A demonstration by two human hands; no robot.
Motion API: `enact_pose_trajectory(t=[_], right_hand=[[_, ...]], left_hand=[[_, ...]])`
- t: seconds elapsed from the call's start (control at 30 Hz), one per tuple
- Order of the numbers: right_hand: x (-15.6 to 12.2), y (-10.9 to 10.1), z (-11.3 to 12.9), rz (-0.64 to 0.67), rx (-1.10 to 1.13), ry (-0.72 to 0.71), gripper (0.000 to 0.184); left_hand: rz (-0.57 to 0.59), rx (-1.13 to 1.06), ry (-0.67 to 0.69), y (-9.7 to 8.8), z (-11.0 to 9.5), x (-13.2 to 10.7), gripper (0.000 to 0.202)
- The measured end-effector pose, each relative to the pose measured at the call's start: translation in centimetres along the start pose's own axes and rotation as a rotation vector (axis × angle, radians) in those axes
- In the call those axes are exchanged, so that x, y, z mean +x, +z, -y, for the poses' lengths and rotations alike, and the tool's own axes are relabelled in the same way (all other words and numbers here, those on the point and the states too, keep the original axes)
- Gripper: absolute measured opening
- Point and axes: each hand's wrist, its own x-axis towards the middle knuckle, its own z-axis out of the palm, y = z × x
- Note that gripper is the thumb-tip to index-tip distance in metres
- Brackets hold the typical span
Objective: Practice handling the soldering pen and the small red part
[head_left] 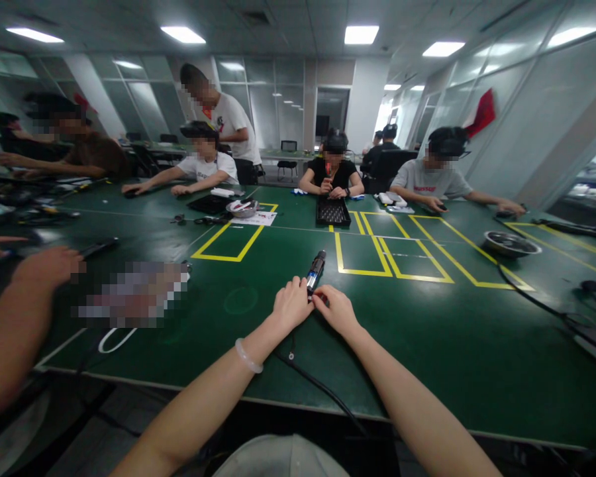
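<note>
Near the middle of the green table (442,371), a black elongated device (316,266) with a shiny, bluish-silver section points away from me. Its exact kind is too small to tell. My left hand (292,305) is wrapped round its near end, a pale bangle on that wrist. Beside it my right hand (338,310) is closed, with thumb and fingers pinched at the same near end. Whatever lies between those fingertips is mostly hidden. A dark cord (322,387) passes under my forearms toward the table's front edge, and a small ring-shaped piece (291,356) lies close by.
A pixelated flat item (134,295) lies to the left, near a co-worker's arm (17,324). Yellow tape rectangles (365,272) mark the table. At the right is a metal bowl (511,245); across stands a black tray (333,212) before a seated person. Another bowl (243,209) sits left.
</note>
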Motion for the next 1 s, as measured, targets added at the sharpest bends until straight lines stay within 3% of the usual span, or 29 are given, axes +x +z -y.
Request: enact_pose_trajectory(t=[0.27, 0.43, 0.77, 1.0], right_hand=[[0.1, -0.3, -0.8, 0.0, 0.031, -0.011, 0.012], [0.0, -0.2, -1.0, 0.026, 0.045, -0.016, 0.011], [0.0, -0.1, -1.3, 0.051, 0.03, -0.017, 0.012], [0.0, 0.1, -1.4, 0.056, 0.027, -0.023, 0.013]], left_hand=[[-0.015, 0.009, -0.001, -0.1, 1.0, -0.5, 0.05], [-0.017, 0.048, -0.005, -0.5, 3.0, -0.9, 0.056], [0.031, 0.126, -0.143, -1.4, 9.7, -1.3, 0.057], [0.057, 0.16, -0.249, -1.2, 15.9, -1.5, 0.063]])
